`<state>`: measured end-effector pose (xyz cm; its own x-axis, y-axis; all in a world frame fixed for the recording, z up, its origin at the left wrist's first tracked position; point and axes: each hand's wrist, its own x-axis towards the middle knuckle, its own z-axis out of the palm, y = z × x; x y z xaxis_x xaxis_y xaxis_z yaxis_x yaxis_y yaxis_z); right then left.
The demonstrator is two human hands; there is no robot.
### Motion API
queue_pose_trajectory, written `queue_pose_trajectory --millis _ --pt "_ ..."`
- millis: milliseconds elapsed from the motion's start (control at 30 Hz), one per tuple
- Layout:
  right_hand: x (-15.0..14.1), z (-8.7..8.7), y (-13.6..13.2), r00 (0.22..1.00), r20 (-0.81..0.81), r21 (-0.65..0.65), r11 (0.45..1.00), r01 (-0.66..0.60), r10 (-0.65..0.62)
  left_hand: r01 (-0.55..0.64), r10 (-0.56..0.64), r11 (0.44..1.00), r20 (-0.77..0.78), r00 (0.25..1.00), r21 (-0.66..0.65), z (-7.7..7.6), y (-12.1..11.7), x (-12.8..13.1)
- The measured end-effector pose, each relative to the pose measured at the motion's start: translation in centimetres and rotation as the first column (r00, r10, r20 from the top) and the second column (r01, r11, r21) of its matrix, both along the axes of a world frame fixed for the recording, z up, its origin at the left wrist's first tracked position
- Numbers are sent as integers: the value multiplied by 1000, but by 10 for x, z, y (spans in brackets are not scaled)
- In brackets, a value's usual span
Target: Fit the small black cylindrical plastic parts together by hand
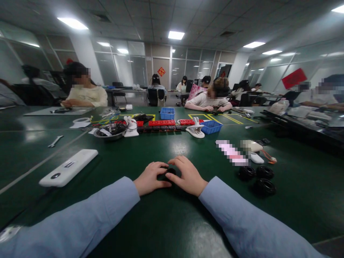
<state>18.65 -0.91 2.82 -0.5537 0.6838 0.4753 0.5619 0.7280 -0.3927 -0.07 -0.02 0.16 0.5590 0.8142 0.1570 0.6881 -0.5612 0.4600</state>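
Note:
Both my hands rest together on the green table [172, 222], in light blue sleeves. My left hand [149, 178] and my right hand [188, 176] curl their fingers around a small black round part [170, 172] held between them; most of that part is hidden by the fingers. Three similar black rings [258, 178] lie on the table to the right of my right hand, apart from it.
A white flat device [68, 167] lies at the left. Further back are a wrench [55, 141], a metal bowl [110, 131], red power strips [161, 123], two blue bins [211, 127] and white stands [195, 129]. Other people sit along the far and side edges.

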Motion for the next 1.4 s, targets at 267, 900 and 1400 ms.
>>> queue_pose_trajectory --millis 267,900,1400 --pt "-4 3 -4 995 100 -46 999 11 -6 25 -25 999 14 1000 22 1 1 1" --pt "0 7 -2 991 107 -42 996 -78 82 -27 26 999 -16 1000 -44 2 -3 2" --pt "-1 4 -2 996 84 -21 1000 -5 7 -33 32 998 -22 999 -44 5 -5 3"
